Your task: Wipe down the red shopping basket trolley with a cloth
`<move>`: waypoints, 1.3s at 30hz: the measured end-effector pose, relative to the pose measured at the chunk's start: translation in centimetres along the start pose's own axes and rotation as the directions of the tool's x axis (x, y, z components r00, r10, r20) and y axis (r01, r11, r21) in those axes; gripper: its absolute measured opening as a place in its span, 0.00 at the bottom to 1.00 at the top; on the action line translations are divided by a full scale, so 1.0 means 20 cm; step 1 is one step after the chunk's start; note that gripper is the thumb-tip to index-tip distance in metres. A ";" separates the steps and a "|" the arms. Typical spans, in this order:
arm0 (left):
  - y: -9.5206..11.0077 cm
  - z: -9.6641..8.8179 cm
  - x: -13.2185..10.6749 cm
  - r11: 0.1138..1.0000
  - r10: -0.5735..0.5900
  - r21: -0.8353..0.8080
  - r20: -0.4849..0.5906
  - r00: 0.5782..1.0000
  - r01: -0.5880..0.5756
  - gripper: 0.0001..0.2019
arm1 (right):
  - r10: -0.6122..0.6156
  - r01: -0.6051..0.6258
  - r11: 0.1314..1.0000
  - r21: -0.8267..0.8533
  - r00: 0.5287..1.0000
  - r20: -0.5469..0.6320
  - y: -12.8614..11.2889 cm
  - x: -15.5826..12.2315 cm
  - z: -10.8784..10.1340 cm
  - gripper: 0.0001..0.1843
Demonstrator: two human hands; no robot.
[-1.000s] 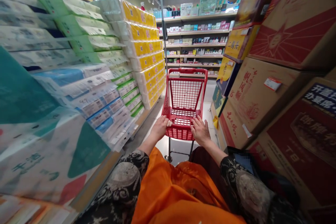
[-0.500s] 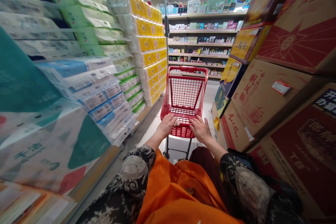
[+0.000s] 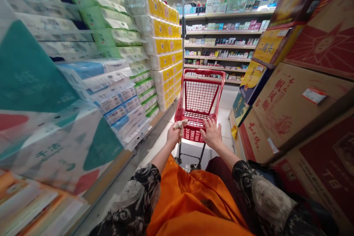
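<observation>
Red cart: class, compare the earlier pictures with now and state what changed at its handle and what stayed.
The left hand has risen at the handle's left end, lifting its crumpled white paper up above the handle. The right hand stays flat on the handle of the red cart, which still points down the aisle.

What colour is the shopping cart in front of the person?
The shopping cart is red all over, wire-mesh basket included; the head view shows it best.

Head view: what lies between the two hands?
The head view shows only the rear rim of the red shopping cart between the left hand, shut on a crumpled pale wad, and the right hand, open on that rim.
</observation>
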State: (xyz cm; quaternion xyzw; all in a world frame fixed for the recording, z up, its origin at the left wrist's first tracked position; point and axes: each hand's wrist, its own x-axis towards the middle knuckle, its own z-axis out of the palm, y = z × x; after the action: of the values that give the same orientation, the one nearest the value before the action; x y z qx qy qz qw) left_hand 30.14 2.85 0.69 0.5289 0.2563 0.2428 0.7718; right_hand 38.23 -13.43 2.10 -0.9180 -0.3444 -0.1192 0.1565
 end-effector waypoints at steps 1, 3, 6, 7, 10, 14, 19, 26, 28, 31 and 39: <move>-0.02 0.02 -0.03 0.997 -0.054 -0.059 0.022 0.998 0.055 0.15 | -0.082 0.083 0.994 0.066 0.996 -0.018 -0.05 -0.02 0.01 0.31; -0.05 0.04 -0.10 0.980 -0.153 -0.115 0.098 0.983 0.164 0.12 | -0.291 0.291 0.932 0.215 0.956 -0.031 -0.15 -0.06 0.07 0.40; -0.04 -0.02 -0.18 0.910 -0.364 -0.098 0.277 0.889 0.403 0.11 | -0.485 0.460 0.809 0.366 0.874 -0.028 -0.23 -0.13 0.18 0.37; -0.03 -0.06 -0.20 0.877 -0.437 -0.063 0.306 0.845 0.477 0.11 | -0.515 0.488 0.788 0.377 0.856 -0.031 -0.23 -0.14 0.22 0.33; 0.00 -0.14 -0.21 0.844 -0.526 0.022 0.224 0.821 0.535 0.09 | -0.576 0.576 0.761 0.299 0.811 -0.097 -0.21 -0.16 0.26 0.22; 0.03 -0.15 -0.13 0.901 -0.433 -0.010 0.059 0.900 0.434 0.09 | -0.662 0.686 0.722 0.088 0.722 -0.202 -0.19 -0.08 0.25 0.20; 0.07 -0.09 -0.05 0.951 -0.310 0.000 0.025 0.950 0.310 0.11 | -0.827 0.829 0.559 0.029 0.559 -0.050 -0.18 0.05 0.34 0.20; 0.06 -0.06 0.03 0.972 -0.223 0.063 -0.047 0.974 0.226 0.11 | -0.763 0.765 0.642 0.040 0.633 0.134 -0.15 -0.01 0.49 0.17; 0.03 -0.07 0.04 0.969 -0.238 0.060 -0.060 0.969 0.241 0.10 | -0.740 0.731 0.673 0.115 0.662 0.122 -0.15 -0.01 0.47 0.15; -0.04 -0.10 0.00 0.952 -0.296 0.049 -0.098 0.950 0.302 0.13 | -0.560 0.537 0.791 0.292 0.829 -0.008 -0.21 0.01 0.42 0.17; -0.12 0.03 -0.17 0.828 -0.447 -0.316 0.127 0.885 0.463 0.14 | -0.435 0.437 0.870 0.229 0.898 -0.063 -0.25 -0.12 0.23 0.29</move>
State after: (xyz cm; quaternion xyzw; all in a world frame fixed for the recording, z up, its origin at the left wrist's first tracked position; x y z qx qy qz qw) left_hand 28.25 -0.54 -0.95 0.3182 0.3112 0.0796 0.8919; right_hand 33.70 -9.64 -1.91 -0.7908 -0.5533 -0.1140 0.2358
